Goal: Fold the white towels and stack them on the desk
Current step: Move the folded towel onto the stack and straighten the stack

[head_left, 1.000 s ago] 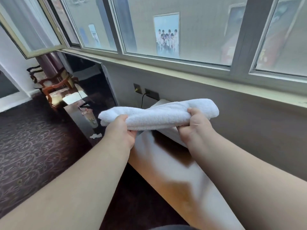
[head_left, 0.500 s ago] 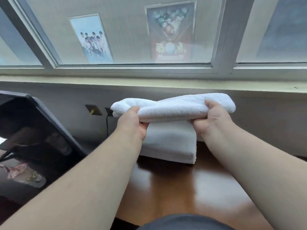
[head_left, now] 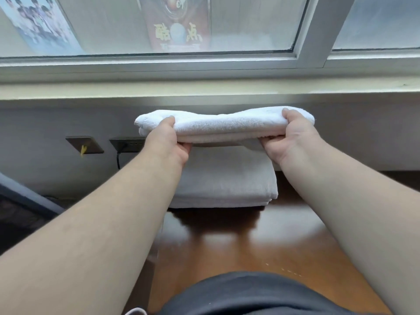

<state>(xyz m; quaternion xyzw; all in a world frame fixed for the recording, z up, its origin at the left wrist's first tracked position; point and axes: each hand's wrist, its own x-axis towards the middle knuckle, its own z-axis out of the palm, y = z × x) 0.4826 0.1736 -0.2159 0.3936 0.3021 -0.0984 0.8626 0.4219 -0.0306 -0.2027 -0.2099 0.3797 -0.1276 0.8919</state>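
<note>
Left hand (head_left: 169, 142): I am gripping the folded towel's (head_left: 225, 128) left end.
Right hand (head_left: 293, 137): I am gripping its right end.
Towel: hanging mid-frame above the towel stack (head_left: 227, 185) on the desk (head_left: 238, 246).

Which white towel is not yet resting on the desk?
The folded towel gripped by left hand and right hand; the other towels lie stacked below.

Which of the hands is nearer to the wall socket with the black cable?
Left. The left hand is just right of the wall socket; the right hand grips the folded towel's far end.
</note>
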